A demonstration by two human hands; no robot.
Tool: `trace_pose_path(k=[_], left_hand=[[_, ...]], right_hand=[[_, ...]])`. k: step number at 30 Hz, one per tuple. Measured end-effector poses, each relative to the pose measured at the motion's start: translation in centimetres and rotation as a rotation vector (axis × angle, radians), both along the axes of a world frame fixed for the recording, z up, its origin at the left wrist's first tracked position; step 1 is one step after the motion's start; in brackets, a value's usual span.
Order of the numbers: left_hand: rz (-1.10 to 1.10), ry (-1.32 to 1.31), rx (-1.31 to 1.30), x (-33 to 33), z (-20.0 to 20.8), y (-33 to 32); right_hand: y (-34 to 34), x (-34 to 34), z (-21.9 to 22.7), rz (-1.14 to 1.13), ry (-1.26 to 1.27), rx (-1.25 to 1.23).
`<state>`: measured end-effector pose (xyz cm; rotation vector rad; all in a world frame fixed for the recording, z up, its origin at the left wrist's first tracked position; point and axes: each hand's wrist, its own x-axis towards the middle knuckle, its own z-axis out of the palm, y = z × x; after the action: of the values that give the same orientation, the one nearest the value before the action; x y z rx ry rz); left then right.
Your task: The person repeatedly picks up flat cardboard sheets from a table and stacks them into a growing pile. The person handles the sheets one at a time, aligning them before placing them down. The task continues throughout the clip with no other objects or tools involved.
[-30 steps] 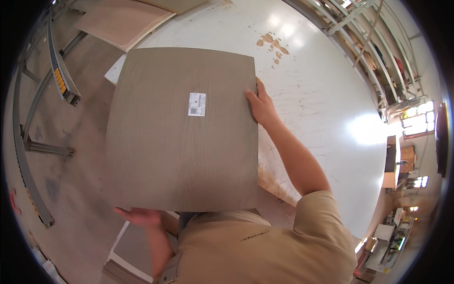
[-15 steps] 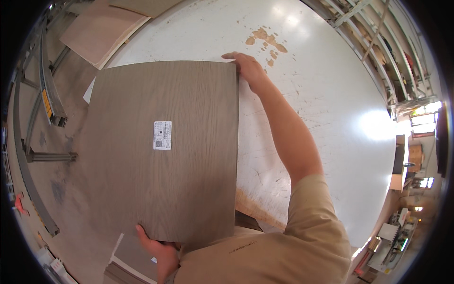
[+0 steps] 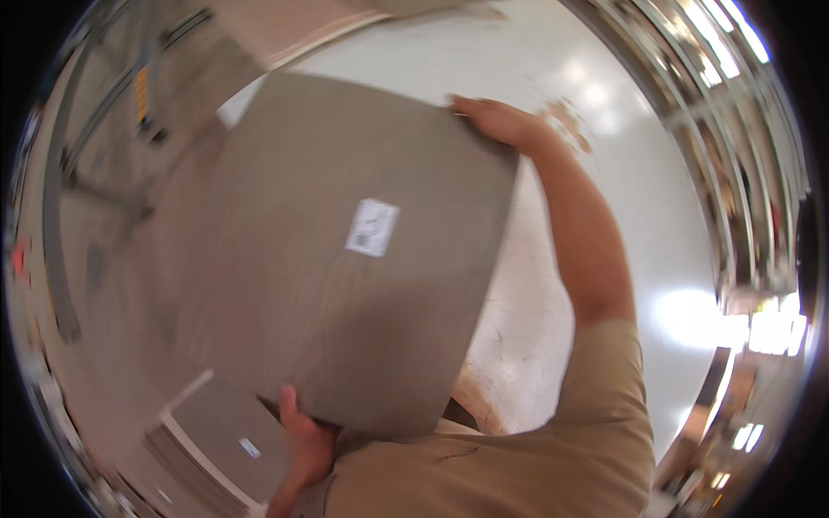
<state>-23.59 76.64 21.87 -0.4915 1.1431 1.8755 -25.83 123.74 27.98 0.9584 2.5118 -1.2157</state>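
Between my hands is a large grey-brown wood-grain panel point(image 3: 345, 319), tilted, with a white printed label point(image 3: 373, 228) near its middle. My left hand point(image 3: 309, 436) grips the near edge, its thumb lying on the upper face and the other fingers hidden underneath. At the far right corner my right hand point(image 3: 501, 121) is closed over the edge, with its fingertips on the top side. The panel hangs partly over the white worktable point(image 3: 665, 224), whose surface shows worn brown patches.
Below left stands a stack of similar panels point(image 3: 229, 432), the top one labelled. A pinkish board point(image 3: 294, 26) lies at the far end. Metal frame rails point(image 3: 60, 216) run along the left, and a metal rack point(image 3: 717, 112) stands on the far right.
The panel has turned clockwise and shifted right in view, both hands still holding it. My view has swung left, bringing more of the panel stack into sight.
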Motion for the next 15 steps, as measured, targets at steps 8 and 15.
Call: trace_pose_path(k=[8,15], left_hand=[[0.307,0.098,0.084,-0.9,-5.6,0.1],[0.564,0.032,0.195,-6.6,-7.0,-10.9]], right_hand=[[2.4,-3.0,-1.6,0.058,0.068,-0.414],[-8.0,-10.8,-2.0,0.197,-0.027,-0.289]])
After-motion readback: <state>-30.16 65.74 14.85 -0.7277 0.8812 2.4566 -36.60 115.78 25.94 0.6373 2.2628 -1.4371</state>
